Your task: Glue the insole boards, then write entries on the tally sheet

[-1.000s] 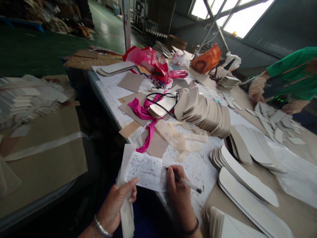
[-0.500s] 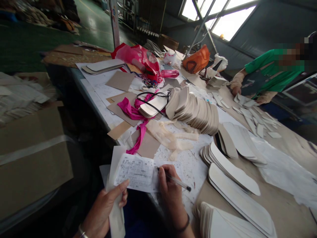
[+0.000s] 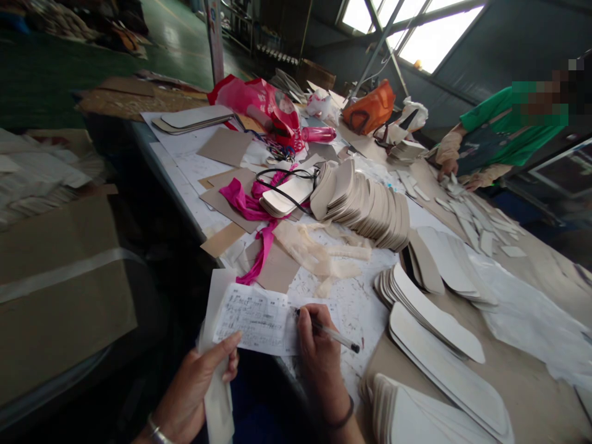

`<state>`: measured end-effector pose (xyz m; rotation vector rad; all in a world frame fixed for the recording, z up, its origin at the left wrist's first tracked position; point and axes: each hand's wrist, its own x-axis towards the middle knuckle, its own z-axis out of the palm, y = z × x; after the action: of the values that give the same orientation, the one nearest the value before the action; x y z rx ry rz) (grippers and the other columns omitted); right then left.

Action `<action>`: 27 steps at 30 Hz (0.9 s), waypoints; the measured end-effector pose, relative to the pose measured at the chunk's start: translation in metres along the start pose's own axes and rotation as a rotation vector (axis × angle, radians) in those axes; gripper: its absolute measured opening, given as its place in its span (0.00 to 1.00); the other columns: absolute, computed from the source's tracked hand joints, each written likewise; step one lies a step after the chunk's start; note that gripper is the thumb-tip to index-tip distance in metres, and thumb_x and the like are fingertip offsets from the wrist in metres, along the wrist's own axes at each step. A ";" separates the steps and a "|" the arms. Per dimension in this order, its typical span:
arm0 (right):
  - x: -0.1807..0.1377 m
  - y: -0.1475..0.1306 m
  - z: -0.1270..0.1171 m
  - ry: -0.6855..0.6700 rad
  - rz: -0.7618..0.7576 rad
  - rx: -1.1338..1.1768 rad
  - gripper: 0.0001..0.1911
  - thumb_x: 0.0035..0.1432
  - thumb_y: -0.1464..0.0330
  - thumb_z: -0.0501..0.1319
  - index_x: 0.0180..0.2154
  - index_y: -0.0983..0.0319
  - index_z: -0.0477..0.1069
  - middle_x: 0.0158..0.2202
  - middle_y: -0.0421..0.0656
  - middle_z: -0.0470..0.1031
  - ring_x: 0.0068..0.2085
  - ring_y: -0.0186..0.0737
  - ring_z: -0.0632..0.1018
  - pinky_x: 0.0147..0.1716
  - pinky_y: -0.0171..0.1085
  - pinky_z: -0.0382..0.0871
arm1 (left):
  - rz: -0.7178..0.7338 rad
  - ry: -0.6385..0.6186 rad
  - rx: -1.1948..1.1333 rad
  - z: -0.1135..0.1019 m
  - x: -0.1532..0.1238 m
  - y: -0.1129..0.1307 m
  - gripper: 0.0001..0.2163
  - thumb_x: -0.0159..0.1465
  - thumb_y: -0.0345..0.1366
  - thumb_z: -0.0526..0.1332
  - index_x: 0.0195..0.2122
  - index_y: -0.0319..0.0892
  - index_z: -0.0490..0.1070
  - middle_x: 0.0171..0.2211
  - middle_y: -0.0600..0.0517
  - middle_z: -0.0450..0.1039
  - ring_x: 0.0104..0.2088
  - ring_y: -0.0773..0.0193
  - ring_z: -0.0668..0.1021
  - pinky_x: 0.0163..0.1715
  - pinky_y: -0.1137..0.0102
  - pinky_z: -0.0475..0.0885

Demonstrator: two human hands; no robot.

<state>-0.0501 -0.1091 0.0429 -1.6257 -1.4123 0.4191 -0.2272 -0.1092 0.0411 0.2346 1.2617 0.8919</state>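
Note:
My left hand (image 3: 197,385) grips a white printed paper slip (image 3: 252,319) at its lower left corner, thumb on top, with folded papers under it. My right hand (image 3: 318,357) is closed on a pen (image 3: 330,335), its tip touching the slip's right edge at the table's near edge. White shoe insoles (image 3: 435,320) lie fanned just right of my right hand.
A leaning row of beige insoles (image 3: 365,206), pink ribbon (image 3: 252,213), beige gloves (image 3: 319,253) and cardboard pieces cover the table (image 3: 531,394). Pink (image 3: 259,102) and orange bags (image 3: 370,110) lie farther back. A person in green (image 3: 499,139) sorts pieces at the right. A cardboard box (image 3: 55,277) stands left.
The camera view has swung right and slightly down. My hands keep the same hold on the slip and the pen; the pen has barely shifted. The person in green keeps handling pieces.

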 end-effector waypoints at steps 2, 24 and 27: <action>0.000 0.000 0.000 -0.007 -0.009 -0.001 0.09 0.62 0.67 0.53 0.30 0.60 0.66 0.25 0.37 0.68 0.26 0.33 0.70 0.27 0.30 0.65 | -0.001 0.008 0.004 0.000 0.000 0.000 0.20 0.40 0.40 0.74 0.30 0.36 0.70 0.19 0.56 0.65 0.20 0.71 0.66 0.16 0.77 0.61; -0.001 0.006 0.001 -0.035 0.007 -0.003 0.09 0.63 0.66 0.53 0.30 0.60 0.66 0.25 0.37 0.68 0.26 0.33 0.70 0.27 0.30 0.65 | -0.002 0.048 0.001 0.004 0.000 0.003 0.22 0.35 0.40 0.75 0.27 0.36 0.70 0.17 0.57 0.65 0.19 0.71 0.64 0.14 0.77 0.60; -0.002 0.005 0.000 -0.015 0.006 -0.005 0.09 0.63 0.66 0.53 0.30 0.60 0.65 0.25 0.37 0.68 0.27 0.33 0.70 0.27 0.30 0.65 | -0.006 0.032 0.000 0.003 0.001 0.002 0.21 0.37 0.40 0.75 0.28 0.36 0.70 0.18 0.57 0.65 0.19 0.71 0.65 0.15 0.77 0.61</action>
<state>-0.0475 -0.1101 0.0381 -1.6341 -1.4207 0.4320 -0.2255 -0.1066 0.0428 0.2171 1.2912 0.8933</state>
